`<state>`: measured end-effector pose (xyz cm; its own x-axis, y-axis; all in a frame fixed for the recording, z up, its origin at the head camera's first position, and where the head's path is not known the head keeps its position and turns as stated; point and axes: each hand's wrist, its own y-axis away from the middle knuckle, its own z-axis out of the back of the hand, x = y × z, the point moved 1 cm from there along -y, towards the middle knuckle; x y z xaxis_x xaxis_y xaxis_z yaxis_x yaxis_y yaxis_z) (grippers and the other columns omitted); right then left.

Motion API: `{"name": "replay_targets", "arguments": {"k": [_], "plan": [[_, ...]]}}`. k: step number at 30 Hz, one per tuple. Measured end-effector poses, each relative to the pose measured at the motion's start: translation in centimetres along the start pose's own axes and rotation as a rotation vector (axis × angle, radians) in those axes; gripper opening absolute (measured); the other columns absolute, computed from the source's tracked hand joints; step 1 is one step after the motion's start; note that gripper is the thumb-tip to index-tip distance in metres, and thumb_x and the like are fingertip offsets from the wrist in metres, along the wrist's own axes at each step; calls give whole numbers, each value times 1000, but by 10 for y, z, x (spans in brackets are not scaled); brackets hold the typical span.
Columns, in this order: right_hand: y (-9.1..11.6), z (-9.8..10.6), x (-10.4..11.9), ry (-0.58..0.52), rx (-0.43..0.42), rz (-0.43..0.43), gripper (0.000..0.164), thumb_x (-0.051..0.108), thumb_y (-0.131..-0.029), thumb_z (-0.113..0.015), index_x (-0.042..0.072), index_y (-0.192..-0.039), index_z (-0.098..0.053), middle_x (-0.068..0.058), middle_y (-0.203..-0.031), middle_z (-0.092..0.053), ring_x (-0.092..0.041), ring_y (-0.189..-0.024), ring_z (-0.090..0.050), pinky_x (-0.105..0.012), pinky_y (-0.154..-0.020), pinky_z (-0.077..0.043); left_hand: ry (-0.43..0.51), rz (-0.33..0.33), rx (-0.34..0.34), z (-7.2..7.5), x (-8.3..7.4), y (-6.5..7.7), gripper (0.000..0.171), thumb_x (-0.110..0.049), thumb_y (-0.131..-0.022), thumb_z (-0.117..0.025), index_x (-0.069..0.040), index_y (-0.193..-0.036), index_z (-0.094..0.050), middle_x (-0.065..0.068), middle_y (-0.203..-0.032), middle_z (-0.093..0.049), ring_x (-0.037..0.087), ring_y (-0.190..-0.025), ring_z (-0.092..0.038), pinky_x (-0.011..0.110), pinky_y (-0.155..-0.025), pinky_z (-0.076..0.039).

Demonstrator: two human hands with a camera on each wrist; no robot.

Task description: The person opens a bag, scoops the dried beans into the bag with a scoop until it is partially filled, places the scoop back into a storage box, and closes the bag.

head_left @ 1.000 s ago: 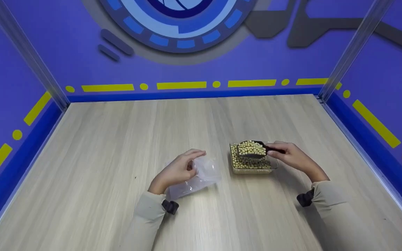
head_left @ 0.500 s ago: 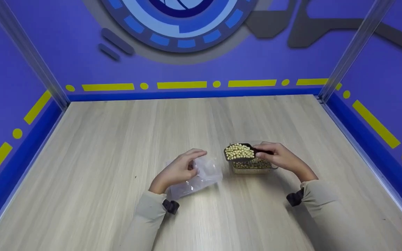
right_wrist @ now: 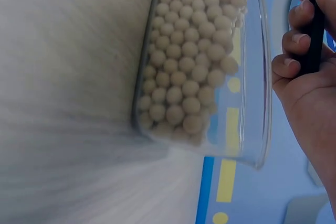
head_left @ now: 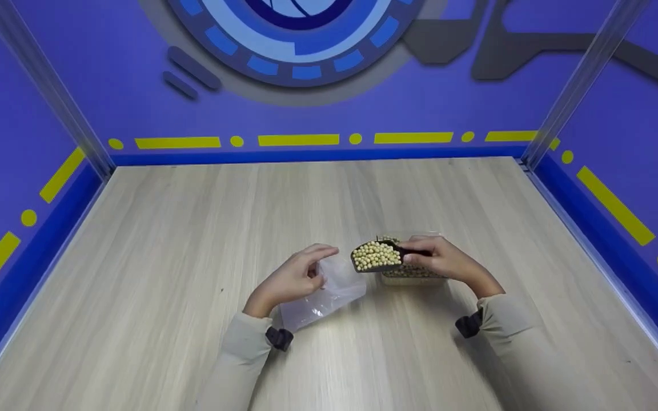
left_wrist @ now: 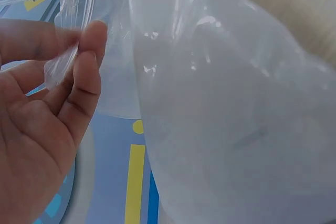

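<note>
My left hand (head_left: 290, 278) pinches the top edge of a clear zip bag (left_wrist: 210, 87) between thumb and fingers; the bag hangs close over the table, its zip strip showing in the left wrist view. My right hand (head_left: 442, 258) grips the handle of a black scoop (head_left: 370, 269) heaped with pale yellow soybeans (head_left: 376, 255). The scoop's front lip is near the bag's right side, left of a clear box (right_wrist: 257, 145). More soybeans (right_wrist: 189, 66) fill much of that box, which is partly hidden under the scoop and right hand in the head view.
Everything rests on a light wood-grain table (head_left: 220, 217). Blue printed walls (head_left: 329, 108) with yellow dashes enclose its back and both sides. Both wrists carry a black strap-on camera, such as the left wrist camera (head_left: 279, 338).
My right hand has carried the filled scoop leftward from over the box toward the bag. The left hand keeps its place and hold, while the bag's right side has shifted slightly.
</note>
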<state>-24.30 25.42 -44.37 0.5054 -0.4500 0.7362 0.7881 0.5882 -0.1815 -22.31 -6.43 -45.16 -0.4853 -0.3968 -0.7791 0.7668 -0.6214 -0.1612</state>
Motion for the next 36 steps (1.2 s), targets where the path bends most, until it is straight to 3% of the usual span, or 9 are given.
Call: {"name": "replay_targets", "arguments": {"k": [5,12,16,26,36], "plan": [[-4,-4,-8,-12,19,39,32,7,-90,-62,-4,-121,-64,-12,-91,-65,-4,-76,-46,-21,-68,-41,18,-3,2,-1,-3,0,53,5,-87,-53,1,-139,-48,12,-141,-49,5,-72,-48,19,-68,-47],[-5,-5,1,54,57,8,33,10,-90,-63,-3,-121,-65,-15,-106,-68,-12,-96,-57,-24,-85,-47,15,0,13,-2,-4,0,54,7,-85,-53,2,-139,-48,13,-141,-48,4,-73,-47,17,-67,-45],[-6,-5,-4,93,60,14,33,11,-90,-64,-2,-120,-66,-14,-108,-69,-19,-102,-60,-28,-90,-48,30,10,44,1,-8,0,58,8,-83,-54,3,-140,-46,13,-142,-48,5,-72,-45,17,-66,-43],[-8,1,7,82,104,-32,38,22,-94,-60,1,-126,-63,-7,-96,-65,-9,-79,-48,-23,-72,-41,64,10,92,8,-16,-6,59,10,-83,-46,1,-141,-45,14,-143,-45,6,-69,-40,17,-63,-38],[-10,7,12,110,129,-55,37,22,-94,-60,3,-126,-63,-8,-101,-65,-11,-81,-49,-24,-73,-42,131,6,115,9,-16,-9,60,10,-83,-47,1,-142,-44,13,-144,-44,6,-70,-45,16,-62,-41]]}}
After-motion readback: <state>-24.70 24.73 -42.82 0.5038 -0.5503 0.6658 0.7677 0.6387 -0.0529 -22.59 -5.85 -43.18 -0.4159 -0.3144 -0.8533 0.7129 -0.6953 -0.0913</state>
